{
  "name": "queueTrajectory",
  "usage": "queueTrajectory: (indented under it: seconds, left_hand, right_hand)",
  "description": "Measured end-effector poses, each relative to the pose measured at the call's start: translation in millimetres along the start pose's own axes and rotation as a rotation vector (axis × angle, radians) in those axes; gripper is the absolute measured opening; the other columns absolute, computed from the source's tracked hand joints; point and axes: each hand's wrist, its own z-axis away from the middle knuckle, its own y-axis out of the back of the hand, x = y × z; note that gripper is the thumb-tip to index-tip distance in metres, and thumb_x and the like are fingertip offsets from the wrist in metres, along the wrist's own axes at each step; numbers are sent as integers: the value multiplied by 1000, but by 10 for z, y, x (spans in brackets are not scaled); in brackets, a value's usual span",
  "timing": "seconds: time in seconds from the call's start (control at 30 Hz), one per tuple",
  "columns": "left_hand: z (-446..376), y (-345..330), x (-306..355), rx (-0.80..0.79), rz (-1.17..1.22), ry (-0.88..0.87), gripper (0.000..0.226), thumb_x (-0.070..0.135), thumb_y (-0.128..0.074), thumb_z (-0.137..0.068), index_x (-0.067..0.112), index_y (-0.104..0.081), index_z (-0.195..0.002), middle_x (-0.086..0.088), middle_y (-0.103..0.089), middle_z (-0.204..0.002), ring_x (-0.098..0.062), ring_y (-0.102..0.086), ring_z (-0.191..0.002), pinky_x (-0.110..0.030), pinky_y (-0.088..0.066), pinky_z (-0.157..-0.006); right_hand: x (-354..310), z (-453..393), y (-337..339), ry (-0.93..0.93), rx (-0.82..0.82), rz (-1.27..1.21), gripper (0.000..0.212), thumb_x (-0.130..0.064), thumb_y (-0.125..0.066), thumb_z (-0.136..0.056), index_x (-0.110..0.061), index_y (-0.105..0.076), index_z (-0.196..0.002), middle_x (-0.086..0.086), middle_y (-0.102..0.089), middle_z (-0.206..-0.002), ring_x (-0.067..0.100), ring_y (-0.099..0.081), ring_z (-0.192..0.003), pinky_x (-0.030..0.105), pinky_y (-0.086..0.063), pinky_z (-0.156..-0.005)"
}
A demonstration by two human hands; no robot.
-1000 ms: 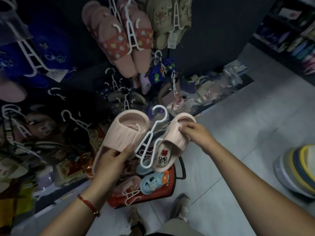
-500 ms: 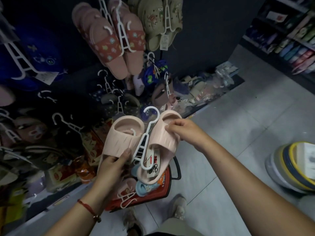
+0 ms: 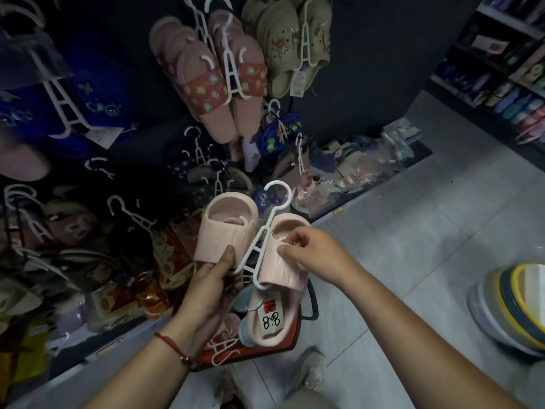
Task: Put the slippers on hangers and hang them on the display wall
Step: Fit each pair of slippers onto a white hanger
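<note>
At centre frame, my left hand (image 3: 211, 278) is gripping the left pink slipper (image 3: 225, 228) and the white hanger (image 3: 259, 243), thumb pressing the strap. At 3 o'clock of the hanger, my right hand (image 3: 312, 249) is pinching the right pink slipper (image 3: 280, 270). At 12 o'clock, the display wall (image 3: 368, 54) is carrying hung pairs.

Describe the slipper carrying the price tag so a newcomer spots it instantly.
Start at the red shopping basket on the grey tiled floor. Above it, the right hand grips a pale pink ribbed rubber slipper. Unlike its twin, its sole carries a white handwritten "8.8" tag.
</note>
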Motion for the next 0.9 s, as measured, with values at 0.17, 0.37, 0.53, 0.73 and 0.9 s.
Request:
queueTrajectory:
  seconds: [0.17,0.37,0.53,0.73,0.9]
  left_hand:
    - [54,-76,16,-115,-63,7,26,27,-57,-100,5,-68,-108,-3,-72,-72,-8,-65,-57,-18,-53,-51]
    - [144,-177,162,-189,-99,-13,47,39,-62,-86,4,-69,-118,-2,-69,-77,-10,-60,-63,-25,-48,-60]
    - [267,-301,398,-317,-78,-95,38,32,-59,-90,5,-70,-114,-13,-75,-100,-20,-73,-78,-25,-56,-61]
    - [472,-310,664,-369,-319,-277,37,43,-69,-82,12,-78,-100,-13,-77,-104,-33,-72,-104,-45,-57,-92]
    - [587,-224,816,-374,-408,-314,26,31,-66,-92,9,-78,-86,-8,-78,-86,-16,-73,-78,-20,-53,-68]
  right_hand:
    - [-46,121,1,-22,169,13,29,-36,-76,-80,-24,-52,-91,-11,-56,-84,12,-55,-76,28,-36,-59]
    - [-196,217,71,117,390,-26,33,-26,-82,-74,-32,-53,-89,-12,-57,-97,9,-60,-86,31,-52,-75]
    - [-586,318,164,184,448,-262,24,-46,-73,-85,-36,-56,-99,-8,-59,-72,10,-62,-69,35,-53,-68]
    - [-994,337,262,171,662,-169,23,-42,-67,-91,-32,-50,-103,-8,-59,-75,1,-57,-66,17,-40,-57]
    - [-1182,256,310,188,593,-425,29,-27,-64,-96,0,-65,-86,4,-59,-69,15,-52,-65,30,-39,-65]
